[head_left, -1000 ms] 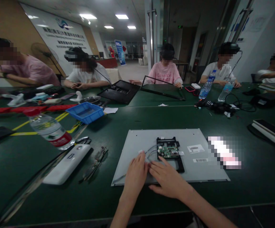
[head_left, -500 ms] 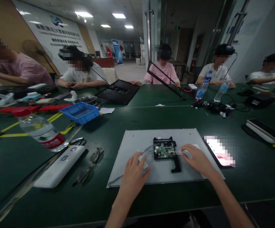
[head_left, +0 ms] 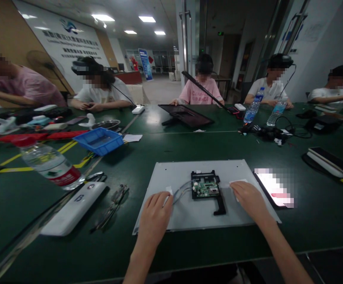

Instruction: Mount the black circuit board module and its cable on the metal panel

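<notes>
A pale grey metal panel [head_left: 186, 217] lies flat in front of me. On its middle sits a black bracket [head_left: 220, 205] carrying a green circuit board [head_left: 205, 188]. Grey cables [head_left: 180, 190] curve leftward from the board to my left hand [head_left: 156, 211], whose fingers are closed around their end, with a bit of white material [head_left: 169, 190] showing above the fingertips. To the right of the bracket, my right hand [head_left: 248, 199] has its fingers drawn together over a white slip [head_left: 239, 182] on the panel. Whatever lies between these fingertips is hidden.
A lit phone [head_left: 273, 189] lies right of the panel. Eyeglasses [head_left: 112, 207], a white power bank [head_left: 73, 211] and a water bottle [head_left: 51, 163] are on the left, with a blue tray [head_left: 100, 142] behind. Across the green table [head_left: 171, 148], several people sit; one handles a dark panel [head_left: 186, 114].
My left hand has moved left and slightly down, drawing the cables outward. My right hand has pulled back a little from the board. Across the table, the dark panel has been tilted and shifted right.
</notes>
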Tool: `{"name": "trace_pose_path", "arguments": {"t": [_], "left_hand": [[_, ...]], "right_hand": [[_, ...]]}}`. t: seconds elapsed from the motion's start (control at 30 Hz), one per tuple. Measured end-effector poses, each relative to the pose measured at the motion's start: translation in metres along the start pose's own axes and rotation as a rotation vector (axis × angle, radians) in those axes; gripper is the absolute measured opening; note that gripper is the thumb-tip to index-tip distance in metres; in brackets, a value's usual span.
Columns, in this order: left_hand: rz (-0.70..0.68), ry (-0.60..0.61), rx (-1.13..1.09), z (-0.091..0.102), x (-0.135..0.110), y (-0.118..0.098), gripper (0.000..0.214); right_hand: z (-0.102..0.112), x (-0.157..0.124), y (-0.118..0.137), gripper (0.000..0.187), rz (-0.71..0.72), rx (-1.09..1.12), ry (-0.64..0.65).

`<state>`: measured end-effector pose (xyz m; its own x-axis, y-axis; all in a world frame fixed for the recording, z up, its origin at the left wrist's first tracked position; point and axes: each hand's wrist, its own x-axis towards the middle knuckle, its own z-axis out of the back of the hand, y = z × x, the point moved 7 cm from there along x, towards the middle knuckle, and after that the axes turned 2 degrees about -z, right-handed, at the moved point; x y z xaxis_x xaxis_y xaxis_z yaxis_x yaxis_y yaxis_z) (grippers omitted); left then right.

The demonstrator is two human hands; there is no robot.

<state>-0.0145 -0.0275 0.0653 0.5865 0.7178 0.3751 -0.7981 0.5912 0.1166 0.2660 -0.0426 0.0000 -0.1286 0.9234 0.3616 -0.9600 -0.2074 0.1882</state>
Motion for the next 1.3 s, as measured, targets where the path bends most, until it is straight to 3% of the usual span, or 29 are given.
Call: {"name": "trace_pose_path", "arguments": {"t": [0.23,0.37,0.47,0.57,0.7,0.83,0.93,1.1,1.3], "left_hand": [[0.038,0.142,-0.095,-0.021,-0.01,0.022,0.02],[0.098,0.17,-0.163,-0.029,-0.015,0.03,0.02],[0.121,0.154,-0.17,-0.022,-0.012,0.032,0.02],[0.105,0.13,-0.183,-0.01,0.004,0.024,0.02],[0.02,0.121,-0.236,-0.007,0.045,-0.002,0.019],[-0.08,0.128,-0.245,-0.026,0.093,-0.028,0.023],[-0.108,0.216,-0.212,-0.051,0.118,-0.036,0.02],[-0.11,0.307,-0.184,-0.083,0.131,-0.035,0.021],[-0.114,0.314,-0.145,-0.094,0.133,-0.031,0.022]], "right_hand": [[-0.005,-0.021,-0.017,0.032,-0.088,0.045,-0.05],[0.001,-0.016,-0.007,0.032,-0.104,0.138,-0.097],[0.009,0.0,0.012,0.03,-0.067,0.237,-0.086],[0.014,0.021,0.037,0.028,0.015,0.328,-0.036],[0.011,0.04,0.064,0.026,0.12,0.396,0.012],[0.003,0.041,0.073,0.021,0.152,0.431,0.014],[-0.002,0.037,0.074,0.022,0.164,0.445,-0.002],[-0.005,0.034,0.074,0.023,0.167,0.458,-0.025],[-0.01,0.035,0.073,0.022,0.173,0.466,-0.007]]}}
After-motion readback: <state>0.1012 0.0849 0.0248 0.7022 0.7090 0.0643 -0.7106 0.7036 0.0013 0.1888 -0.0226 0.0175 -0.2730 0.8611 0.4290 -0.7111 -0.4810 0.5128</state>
